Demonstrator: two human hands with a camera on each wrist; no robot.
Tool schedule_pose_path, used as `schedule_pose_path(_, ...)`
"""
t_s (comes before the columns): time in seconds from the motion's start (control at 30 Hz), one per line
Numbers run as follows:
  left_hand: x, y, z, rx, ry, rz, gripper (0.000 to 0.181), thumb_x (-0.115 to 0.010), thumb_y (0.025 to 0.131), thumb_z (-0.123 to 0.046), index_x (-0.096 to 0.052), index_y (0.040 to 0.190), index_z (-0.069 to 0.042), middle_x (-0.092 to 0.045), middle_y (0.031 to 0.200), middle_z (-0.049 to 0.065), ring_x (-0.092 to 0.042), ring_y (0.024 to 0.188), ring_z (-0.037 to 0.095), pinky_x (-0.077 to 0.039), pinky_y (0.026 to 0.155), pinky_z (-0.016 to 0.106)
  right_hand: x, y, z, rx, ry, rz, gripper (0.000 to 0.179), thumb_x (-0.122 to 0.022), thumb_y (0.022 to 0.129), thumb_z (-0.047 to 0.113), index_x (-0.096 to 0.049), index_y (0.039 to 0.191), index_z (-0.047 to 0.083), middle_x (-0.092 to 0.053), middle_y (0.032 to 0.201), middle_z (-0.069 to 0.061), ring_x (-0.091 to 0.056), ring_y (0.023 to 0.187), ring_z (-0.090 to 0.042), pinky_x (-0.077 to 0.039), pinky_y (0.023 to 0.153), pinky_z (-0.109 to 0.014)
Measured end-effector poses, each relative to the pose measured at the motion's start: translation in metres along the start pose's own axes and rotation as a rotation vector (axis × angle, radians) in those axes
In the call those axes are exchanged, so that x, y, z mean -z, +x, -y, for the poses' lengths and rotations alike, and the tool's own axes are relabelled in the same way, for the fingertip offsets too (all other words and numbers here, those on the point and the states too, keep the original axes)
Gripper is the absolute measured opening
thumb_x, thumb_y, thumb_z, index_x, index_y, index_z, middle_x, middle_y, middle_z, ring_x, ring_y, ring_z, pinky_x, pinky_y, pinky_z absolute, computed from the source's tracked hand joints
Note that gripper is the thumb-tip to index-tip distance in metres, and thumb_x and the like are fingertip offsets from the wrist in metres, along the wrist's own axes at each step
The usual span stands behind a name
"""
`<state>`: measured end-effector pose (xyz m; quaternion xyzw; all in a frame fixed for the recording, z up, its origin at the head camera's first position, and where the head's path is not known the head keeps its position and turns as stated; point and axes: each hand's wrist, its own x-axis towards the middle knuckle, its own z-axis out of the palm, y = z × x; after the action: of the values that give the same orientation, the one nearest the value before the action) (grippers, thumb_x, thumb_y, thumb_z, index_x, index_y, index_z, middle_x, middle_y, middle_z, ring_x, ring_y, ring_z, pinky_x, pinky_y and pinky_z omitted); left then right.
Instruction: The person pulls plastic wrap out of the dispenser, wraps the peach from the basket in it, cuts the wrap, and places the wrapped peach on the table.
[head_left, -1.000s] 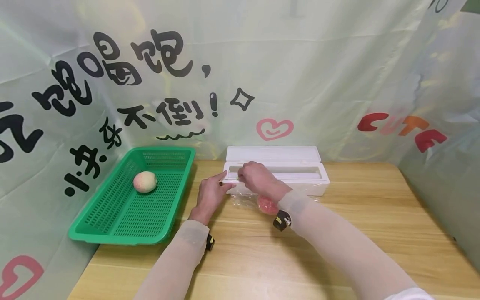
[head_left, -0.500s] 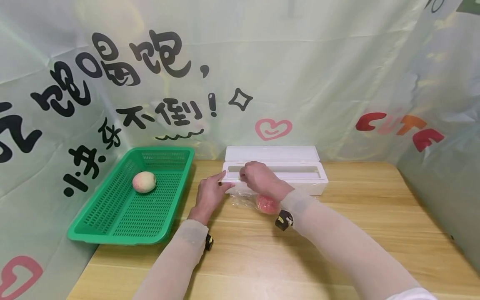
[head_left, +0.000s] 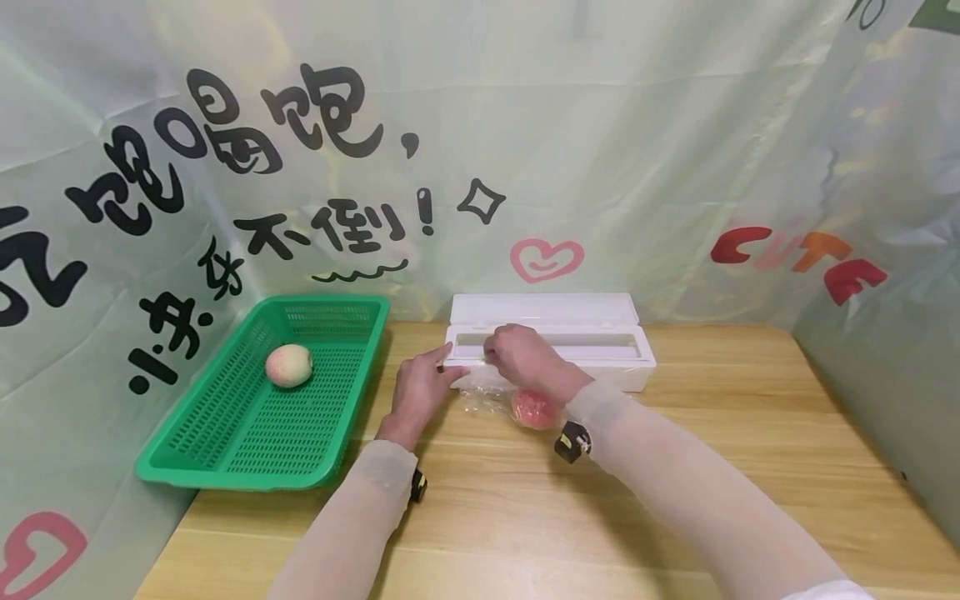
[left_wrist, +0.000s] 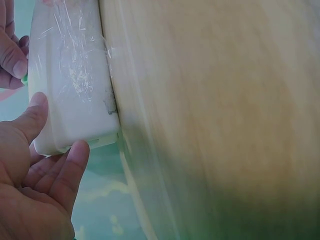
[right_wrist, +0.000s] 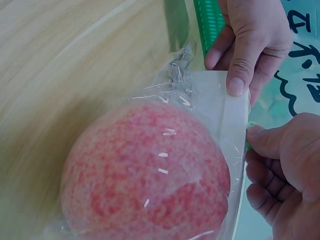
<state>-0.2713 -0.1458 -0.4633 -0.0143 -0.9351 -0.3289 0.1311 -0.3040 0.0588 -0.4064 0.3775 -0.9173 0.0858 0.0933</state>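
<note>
A white cling film dispenser (head_left: 615, 377) stands at the back of the table, its lid raised. My left hand (head_left: 418, 393) grips its left end, thumb on the top edge and fingers against the end in the left wrist view. At the front top edge my right hand (head_left: 525, 358) pinches a small green slider (left_wrist: 24, 79), mostly hidden by thumb and fingers. Clear cling film (left_wrist: 75, 60) hangs over the dispenser's front face. A pinkish-red peach (right_wrist: 145, 175) lies on the table right in front, covered by the film and partly behind my right wrist in the head view.
A green plastic basket (head_left: 330, 454) stands on the left, with a pale peach (head_left: 288, 366) inside. Behind the wooden table (head_left: 750, 433) hangs a printed cloth backdrop (head_left: 645, 167), close to the dispenser's raised lid.
My right hand has slid slightly to the right along the dispenser's edge, still pinching the slider. The left hand, the dispenser and both peaches have kept their places.
</note>
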Motion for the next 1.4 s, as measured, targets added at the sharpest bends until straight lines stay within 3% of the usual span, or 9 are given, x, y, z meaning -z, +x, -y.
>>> schedule_pose_path(0.37,0.0,0.0,-0.001,0.011,0.012,-0.007,0.063,-0.084,0.088,-0.041,-0.066,0.143,-0.018,-0.071,0.133,0.013,-0.065,0.093,0.02,-0.056,0.076,0.036,0.0,-0.005,-0.003,0.003,-0.001,-0.021,0.007,-0.074,0.099,0.012,-0.079,0.099,0.008,-0.076,0.093,-0.004,-0.072,0.09,-0.024,-0.06,0.089,-0.038)
schedule_pose_path(0.97,-0.001,0.0,0.0,0.039,0.001,0.013,0.062,-0.082,0.089,-0.044,-0.065,0.145,-0.023,-0.067,0.141,0.011,-0.069,0.122,0.025,-0.059,0.096,0.043,0.006,-0.015,-0.018,0.015,-0.01,0.012,0.007,-0.071,0.098,0.008,-0.078,0.096,0.008,-0.073,0.088,-0.004,-0.07,0.088,-0.023,-0.06,0.089,-0.039)
schedule_pose_path(1.4,0.0,-0.002,-0.001,0.02,-0.003,0.012,0.061,-0.082,0.09,-0.044,-0.065,0.145,-0.023,-0.073,0.131,0.013,-0.073,0.109,0.026,-0.059,0.088,0.042,0.01,-0.021,-0.021,-0.016,-0.004,0.046,0.008,-0.07,0.1,0.011,-0.078,0.1,0.008,-0.072,0.09,-0.003,-0.069,0.088,-0.022,-0.06,0.09,-0.039)
